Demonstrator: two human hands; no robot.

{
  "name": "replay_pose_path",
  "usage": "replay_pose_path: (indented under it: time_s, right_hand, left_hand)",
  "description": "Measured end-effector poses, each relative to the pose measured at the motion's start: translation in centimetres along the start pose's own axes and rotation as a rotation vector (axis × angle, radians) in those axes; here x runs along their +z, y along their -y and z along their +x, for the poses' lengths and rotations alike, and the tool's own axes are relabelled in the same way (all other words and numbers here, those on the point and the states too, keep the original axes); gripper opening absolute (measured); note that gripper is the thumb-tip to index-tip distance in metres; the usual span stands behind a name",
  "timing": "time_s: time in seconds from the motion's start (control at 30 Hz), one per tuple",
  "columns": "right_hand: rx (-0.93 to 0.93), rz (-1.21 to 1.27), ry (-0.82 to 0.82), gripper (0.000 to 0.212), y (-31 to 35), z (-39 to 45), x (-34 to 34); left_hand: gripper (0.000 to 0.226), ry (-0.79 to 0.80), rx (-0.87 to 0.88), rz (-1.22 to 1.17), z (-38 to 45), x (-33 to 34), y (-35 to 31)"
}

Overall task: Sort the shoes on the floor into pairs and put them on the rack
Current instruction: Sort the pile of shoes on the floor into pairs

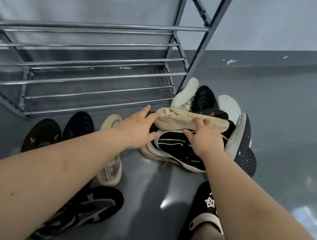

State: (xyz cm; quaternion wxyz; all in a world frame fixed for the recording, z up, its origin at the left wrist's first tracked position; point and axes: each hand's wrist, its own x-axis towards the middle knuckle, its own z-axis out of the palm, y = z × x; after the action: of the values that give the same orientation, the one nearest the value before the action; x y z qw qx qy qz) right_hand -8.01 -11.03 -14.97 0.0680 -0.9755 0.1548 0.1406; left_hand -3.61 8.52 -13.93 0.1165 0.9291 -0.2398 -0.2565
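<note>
Reaching forward with both arms, I had my left hand [138, 129] spread flat, fingers straight, its fingertips touching the near left end of a beige shoe [189, 119] that lay sideways on top of the pile of shoes [202, 133]. My right hand [201, 137] rested on the same shoe's right half, fingers loosely bent over its upper; I could not tell whether they truly gripped it. Under the beige shoe lay a black sneaker with green lines [178, 148], and to the right a dark perforated clog [247, 148] leaned on its side. At the far end of the pile, white shoes [228, 106] and a black shoe [204, 97] stuck out beside the leg of the grey metal rack [93, 56], which stood on the far left, bars bare. On the grey floor [292, 126] to the left, a black shoe with orange marks [41, 135], another black shoe [79, 124] and a second beige shoe [110, 170] stood side by side, toes toward the rack. Nearer me lay a black and white patterned sneaker [90, 209], partly under my left arm. My right foot wore a black slipper with a white star [205, 207].
</note>
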Motion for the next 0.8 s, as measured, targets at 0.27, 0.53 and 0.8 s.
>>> replay_pose_path:
  time_s: [0.27, 0.53, 0.8]
  right_hand:
    - [0.064, 0.001, -0.051, 0.047, 0.4, 2.7, 0.9]
    - [0.060, 0.150, -0.144, 0.041, 0.2, 3.0, 0.2]
    - [-0.093, 0.209, -0.309, 0.042, 3.8, 0.3, -1.6]
  left_hand:
    - [0.066, 0.088, -0.077, -0.334, 4.9, 2.2, -0.9]
    - [0.052, -0.021, -0.204, -0.707, 6.1, 2.4, -1.7]
    - [0.062, -0.072, -0.466, -1.324, 2.3, 1.0, 0.4]
